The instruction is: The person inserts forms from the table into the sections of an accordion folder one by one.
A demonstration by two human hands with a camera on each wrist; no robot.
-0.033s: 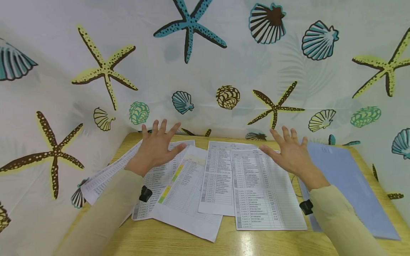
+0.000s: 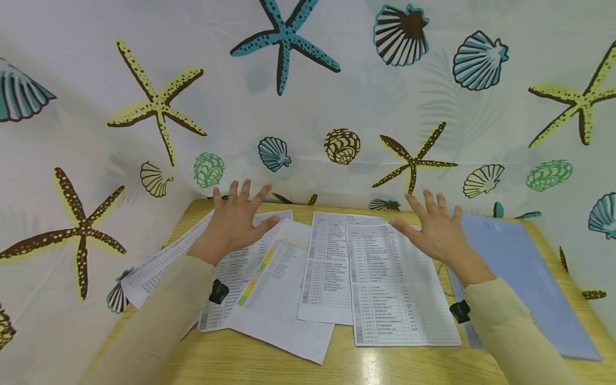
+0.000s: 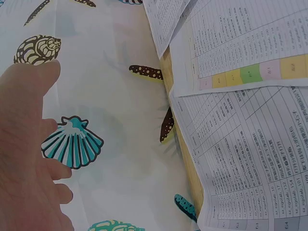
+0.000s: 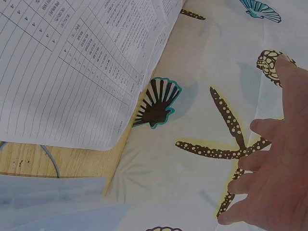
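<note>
My left hand is held with fingers spread above the printed sheets on the left, holding nothing. Under and beside it lie a table-printed sheet and a sheet with a yellow and green strip. My right hand, fingers also spread and holding nothing, hovers over the top right of another printed sheet. That sheet overlaps a further printed sheet to its left. In the wrist views both the left hand and the right hand appear apart from the papers.
A blue folder lies at the right of the wooden table. A thin cord shows between folder and paper. More sheets fan out at the far left. A curtain printed with starfish and shells surrounds the table.
</note>
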